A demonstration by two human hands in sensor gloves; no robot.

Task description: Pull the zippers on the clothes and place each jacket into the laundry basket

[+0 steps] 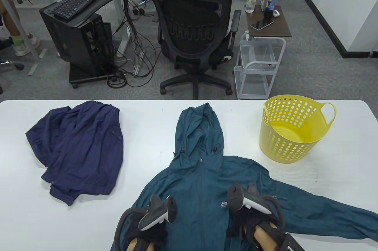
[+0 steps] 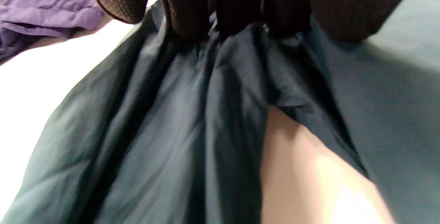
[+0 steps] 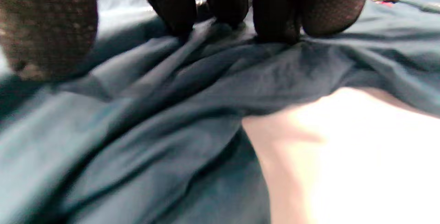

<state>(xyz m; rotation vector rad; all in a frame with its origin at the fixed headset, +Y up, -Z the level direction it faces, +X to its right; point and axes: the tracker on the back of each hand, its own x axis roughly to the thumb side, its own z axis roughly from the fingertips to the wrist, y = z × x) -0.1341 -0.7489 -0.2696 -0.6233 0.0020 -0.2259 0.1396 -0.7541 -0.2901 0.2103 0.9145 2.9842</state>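
A teal hooded jacket [image 1: 203, 180] lies front-up in the middle of the white table, hood pointing away, its zip pull [image 1: 201, 160] up near the collar. Both gloved hands sit on its lower body. My left hand [image 1: 153, 212] digs its fingertips [image 2: 237, 4] into bunched teal cloth [image 2: 192, 121]. My right hand [image 1: 245, 200] does the same on the other side, its fingers [image 3: 275, 7] gathering folds [image 3: 165, 107], the thumb [image 3: 44, 24] apart. A crumpled navy jacket [image 1: 79, 150] lies at the left, also seen in the left wrist view [image 2: 44, 4]. The yellow laundry basket [image 1: 291, 128] stands at the right, empty.
The table's far edge [image 1: 147, 101] runs behind the jackets. Beyond it stand a black office chair [image 1: 195, 32], a computer tower with a keyboard [image 1: 76, 26] and a small white cart [image 1: 260, 64]. The jacket's right sleeve [image 1: 324, 212] stretches toward the table's right end.
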